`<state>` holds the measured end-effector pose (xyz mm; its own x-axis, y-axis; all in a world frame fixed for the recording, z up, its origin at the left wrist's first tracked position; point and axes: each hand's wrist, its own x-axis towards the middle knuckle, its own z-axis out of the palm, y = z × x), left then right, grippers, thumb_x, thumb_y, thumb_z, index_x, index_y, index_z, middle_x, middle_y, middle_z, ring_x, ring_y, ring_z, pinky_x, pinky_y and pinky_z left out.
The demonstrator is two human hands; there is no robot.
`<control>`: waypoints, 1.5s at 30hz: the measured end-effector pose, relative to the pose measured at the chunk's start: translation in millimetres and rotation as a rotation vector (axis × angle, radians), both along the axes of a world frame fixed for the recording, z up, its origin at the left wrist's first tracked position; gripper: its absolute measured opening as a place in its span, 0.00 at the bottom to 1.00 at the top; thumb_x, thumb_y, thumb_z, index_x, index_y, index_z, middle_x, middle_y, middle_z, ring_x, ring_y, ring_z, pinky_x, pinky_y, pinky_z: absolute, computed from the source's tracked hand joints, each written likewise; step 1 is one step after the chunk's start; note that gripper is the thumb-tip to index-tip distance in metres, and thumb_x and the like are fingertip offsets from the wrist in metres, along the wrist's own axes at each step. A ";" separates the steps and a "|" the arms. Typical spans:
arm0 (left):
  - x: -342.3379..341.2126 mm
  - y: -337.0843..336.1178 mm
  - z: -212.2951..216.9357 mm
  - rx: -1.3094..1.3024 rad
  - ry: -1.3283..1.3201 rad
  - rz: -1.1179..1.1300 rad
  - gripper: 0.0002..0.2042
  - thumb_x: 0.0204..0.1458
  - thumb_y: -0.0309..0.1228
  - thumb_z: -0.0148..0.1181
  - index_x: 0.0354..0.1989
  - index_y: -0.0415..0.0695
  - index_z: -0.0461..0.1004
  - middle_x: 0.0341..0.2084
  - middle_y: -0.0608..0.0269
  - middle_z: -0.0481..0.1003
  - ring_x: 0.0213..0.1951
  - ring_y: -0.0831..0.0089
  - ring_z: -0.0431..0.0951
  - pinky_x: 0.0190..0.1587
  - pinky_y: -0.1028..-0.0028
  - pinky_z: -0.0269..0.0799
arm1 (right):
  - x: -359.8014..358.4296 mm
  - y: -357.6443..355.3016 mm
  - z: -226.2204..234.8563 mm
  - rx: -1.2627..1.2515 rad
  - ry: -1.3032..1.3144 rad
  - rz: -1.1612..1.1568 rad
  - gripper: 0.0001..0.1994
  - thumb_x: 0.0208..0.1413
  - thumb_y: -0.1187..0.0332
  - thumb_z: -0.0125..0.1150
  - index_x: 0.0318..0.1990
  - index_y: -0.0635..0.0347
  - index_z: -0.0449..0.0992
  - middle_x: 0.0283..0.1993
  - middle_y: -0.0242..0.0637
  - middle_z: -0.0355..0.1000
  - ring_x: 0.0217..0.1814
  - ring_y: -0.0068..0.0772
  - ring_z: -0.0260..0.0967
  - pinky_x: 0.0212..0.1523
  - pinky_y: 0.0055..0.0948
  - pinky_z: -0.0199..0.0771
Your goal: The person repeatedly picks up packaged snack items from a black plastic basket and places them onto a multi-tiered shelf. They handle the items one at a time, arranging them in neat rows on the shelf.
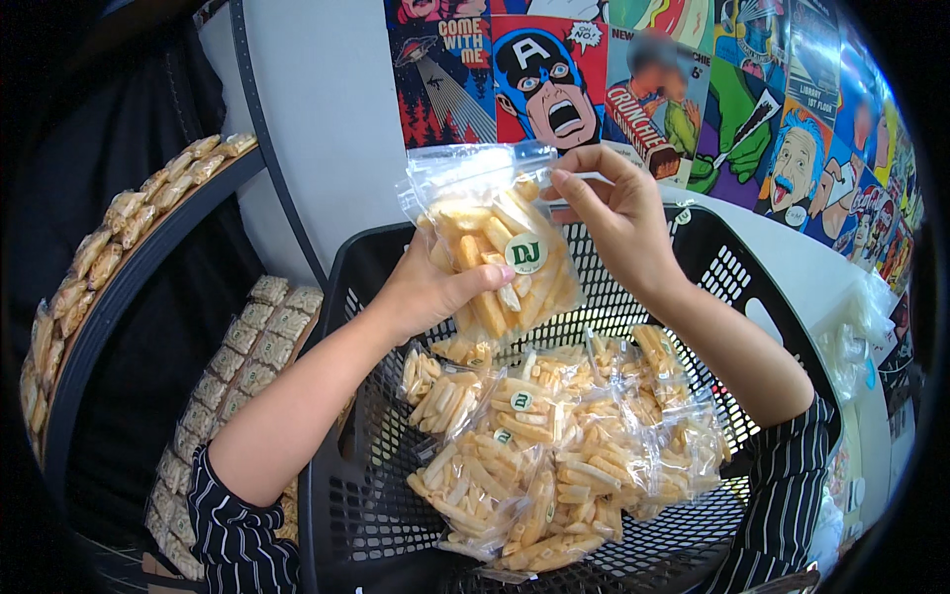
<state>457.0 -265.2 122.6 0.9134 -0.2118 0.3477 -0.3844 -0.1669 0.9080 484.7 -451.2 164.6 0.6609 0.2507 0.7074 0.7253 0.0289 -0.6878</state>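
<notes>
A clear zip bag of yellow stick-shaped snacks point(482, 223) with a round green-and-white sticker is held upright above a basket. My left hand point(435, 292) grips it from the left, thumb across its front and the other fingers hidden behind. At the bag's upper right corner, by the zip strip, the fingers of my right hand point(614, 203) are closed in a pinch on its edge. Below, the black plastic basket point(366, 495) carries a heap of similar snack bags point(554, 445), some with the same sticker.
On the left, a curved dark shelf point(158, 233) bears a row of packed snack bags point(129, 218). Lower down stand more bags in columns point(237, 371). Colourful comic-style posters point(554, 84) cover the far wall. Clear plastic bags point(859, 322) hang beyond the basket's right side.
</notes>
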 end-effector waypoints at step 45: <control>3.0 3.6 -2.7 0.175 -0.199 0.082 0.34 0.31 0.34 0.65 0.48 0.37 0.55 0.43 0.54 0.61 0.47 0.66 0.63 0.50 0.70 0.59 | -6.4 -8.1 24.7 -0.220 0.041 0.077 0.09 0.47 0.68 0.54 0.30 0.67 0.69 0.31 0.35 0.69 0.34 0.19 0.66 0.37 0.19 0.66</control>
